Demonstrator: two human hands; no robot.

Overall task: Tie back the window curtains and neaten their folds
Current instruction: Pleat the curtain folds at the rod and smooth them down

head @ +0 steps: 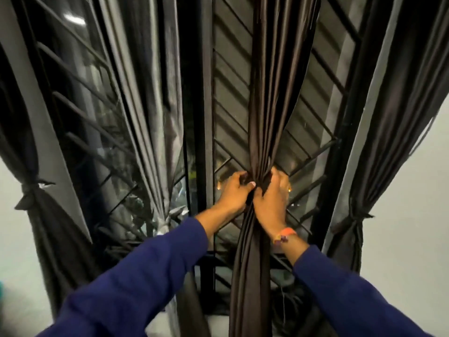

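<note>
A dark brown curtain panel [272, 93] hangs in the middle of the window, gathered into a narrow bunch at waist height. My left hand [233, 193] grips the bunch from the left and my right hand [272, 203] grips it from the right, both closed around the pinched fabric. Below my hands the cloth falls in straight folds. Any tie-back band there is hidden by my fingers. A grey curtain [155, 117] to the left is knotted low down [167, 220].
Two outer dark curtains are tied back, one at the far left [31, 190] and one at the far right [352, 220]. Behind them is a window with a black diagonal metal grille [233, 93]. Pale walls flank the window.
</note>
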